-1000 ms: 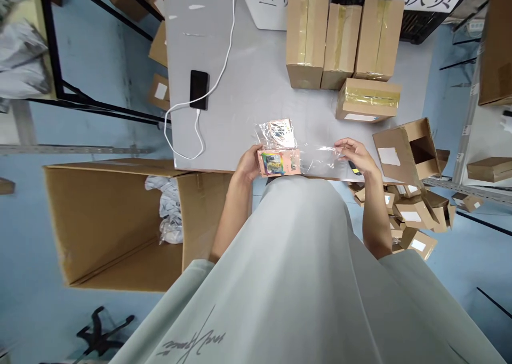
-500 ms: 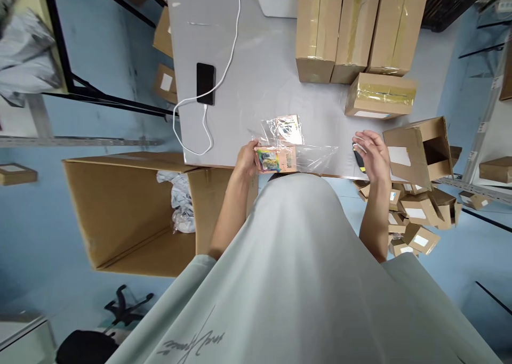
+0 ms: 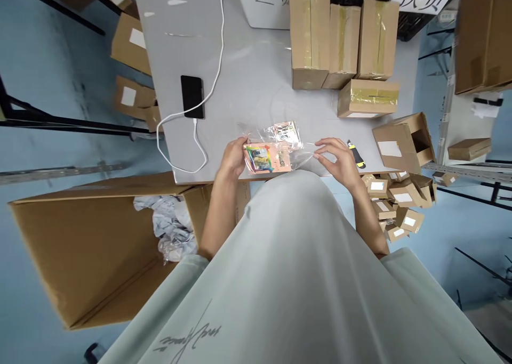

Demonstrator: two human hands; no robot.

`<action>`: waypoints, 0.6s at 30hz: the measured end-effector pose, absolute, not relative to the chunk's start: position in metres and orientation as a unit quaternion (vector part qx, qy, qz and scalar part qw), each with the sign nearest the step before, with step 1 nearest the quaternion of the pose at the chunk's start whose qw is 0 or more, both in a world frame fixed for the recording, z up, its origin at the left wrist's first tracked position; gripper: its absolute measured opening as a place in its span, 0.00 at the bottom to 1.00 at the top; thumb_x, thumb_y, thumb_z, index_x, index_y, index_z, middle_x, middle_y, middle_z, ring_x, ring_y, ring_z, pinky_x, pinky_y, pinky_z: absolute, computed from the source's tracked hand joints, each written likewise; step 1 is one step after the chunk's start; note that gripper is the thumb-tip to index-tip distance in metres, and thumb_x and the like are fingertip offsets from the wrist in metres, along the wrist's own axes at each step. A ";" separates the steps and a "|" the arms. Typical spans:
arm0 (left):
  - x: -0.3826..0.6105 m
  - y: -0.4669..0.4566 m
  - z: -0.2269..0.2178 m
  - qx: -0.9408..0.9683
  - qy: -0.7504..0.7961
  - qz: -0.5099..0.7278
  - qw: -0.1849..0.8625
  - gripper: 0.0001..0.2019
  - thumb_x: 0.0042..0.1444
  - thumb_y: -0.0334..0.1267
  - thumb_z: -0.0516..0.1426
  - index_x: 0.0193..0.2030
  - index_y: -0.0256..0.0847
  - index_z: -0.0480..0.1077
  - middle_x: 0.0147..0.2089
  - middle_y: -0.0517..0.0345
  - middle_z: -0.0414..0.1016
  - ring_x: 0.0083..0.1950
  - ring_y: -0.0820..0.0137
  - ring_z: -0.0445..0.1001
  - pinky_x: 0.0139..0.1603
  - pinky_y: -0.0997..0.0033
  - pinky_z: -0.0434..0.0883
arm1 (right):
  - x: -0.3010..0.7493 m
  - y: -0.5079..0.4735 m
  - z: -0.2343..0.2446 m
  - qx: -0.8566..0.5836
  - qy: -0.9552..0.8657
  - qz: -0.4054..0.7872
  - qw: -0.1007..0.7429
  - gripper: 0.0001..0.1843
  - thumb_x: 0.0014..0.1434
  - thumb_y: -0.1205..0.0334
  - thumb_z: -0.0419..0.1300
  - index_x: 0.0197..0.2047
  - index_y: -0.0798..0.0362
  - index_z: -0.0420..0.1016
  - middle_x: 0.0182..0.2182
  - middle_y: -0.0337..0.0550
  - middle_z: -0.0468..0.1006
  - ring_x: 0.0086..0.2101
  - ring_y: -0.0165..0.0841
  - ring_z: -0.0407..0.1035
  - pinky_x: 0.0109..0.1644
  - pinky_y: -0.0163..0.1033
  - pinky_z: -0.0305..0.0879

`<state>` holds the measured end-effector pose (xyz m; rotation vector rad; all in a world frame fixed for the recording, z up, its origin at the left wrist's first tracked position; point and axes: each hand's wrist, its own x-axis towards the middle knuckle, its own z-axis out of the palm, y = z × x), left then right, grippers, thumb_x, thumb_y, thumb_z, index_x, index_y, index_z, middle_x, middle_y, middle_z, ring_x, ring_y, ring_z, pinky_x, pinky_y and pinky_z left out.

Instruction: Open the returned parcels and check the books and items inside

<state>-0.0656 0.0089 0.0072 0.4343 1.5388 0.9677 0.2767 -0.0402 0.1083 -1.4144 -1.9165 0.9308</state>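
Observation:
My left hand (image 3: 232, 159) is closed on the left end of a flat pink packet (image 3: 280, 160) with a colourful picture, inside a clear plastic bag (image 3: 303, 157). At the bag's loose right end, my right hand (image 3: 338, 160) pinches the film between thumb and fingers. Just behind the packet, a second pink packet (image 3: 286, 131) in shiny clear wrap lies on the table. A yellow-and-black utility knife (image 3: 356, 155) rests on the table to the right of my right hand.
A phone (image 3: 192, 96) with a white cable (image 3: 221, 44) lies at left. Taped cartons (image 3: 310, 39) stand at back right, near an opened carton (image 3: 400, 145). Beside the table at left is a large box (image 3: 92, 252) holding crumpled grey plastic. Several small boxes (image 3: 404, 197) are heaped below right.
My right hand has moved left, from beside the utility knife to the bag's right end, and its fingers have closed on the film. The camera view has shifted too.

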 end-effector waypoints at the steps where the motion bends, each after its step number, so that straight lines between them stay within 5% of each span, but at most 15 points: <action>1: -0.071 0.011 0.007 0.193 0.660 0.416 0.595 0.17 0.62 0.43 0.66 0.27 0.44 0.65 0.23 0.65 0.63 0.23 0.72 0.63 0.28 0.72 0.66 | 0.275 -0.039 0.115 -0.531 -0.704 0.363 0.300 0.08 0.76 0.51 0.69 0.45 0.42 0.89 0.57 0.47 0.88 0.62 0.49 0.79 0.73 0.62 0.73; 10: -0.101 0.021 0.007 0.270 0.625 0.422 0.599 0.24 0.67 0.53 0.67 0.28 0.44 0.64 0.26 0.64 0.66 0.26 0.73 0.66 0.29 0.74 0.67 | 0.243 -0.031 0.131 -0.580 -0.490 0.547 0.352 0.12 0.63 0.47 0.75 0.35 0.45 0.87 0.49 0.47 0.91 0.57 0.47 0.83 0.70 0.57 0.74; 14: -0.113 0.026 0.001 0.320 0.635 0.433 0.554 0.30 0.67 0.66 0.67 0.29 0.45 0.62 0.26 0.64 0.67 0.25 0.73 0.64 0.26 0.74 0.65 | 0.241 -0.024 0.120 -0.658 -0.377 0.502 0.416 0.17 0.66 0.46 0.68 0.30 0.47 0.78 0.46 0.46 0.91 0.59 0.46 0.82 0.69 0.55 0.75; 18: -0.128 0.030 -0.006 0.326 0.650 0.432 0.533 0.36 0.58 0.78 0.67 0.30 0.46 0.62 0.24 0.64 0.65 0.22 0.72 0.63 0.18 0.71 0.58 | 0.243 -0.025 0.135 -0.655 -0.435 0.441 0.432 0.16 0.67 0.42 0.71 0.39 0.45 0.83 0.50 0.46 0.90 0.59 0.44 0.81 0.70 0.53 0.75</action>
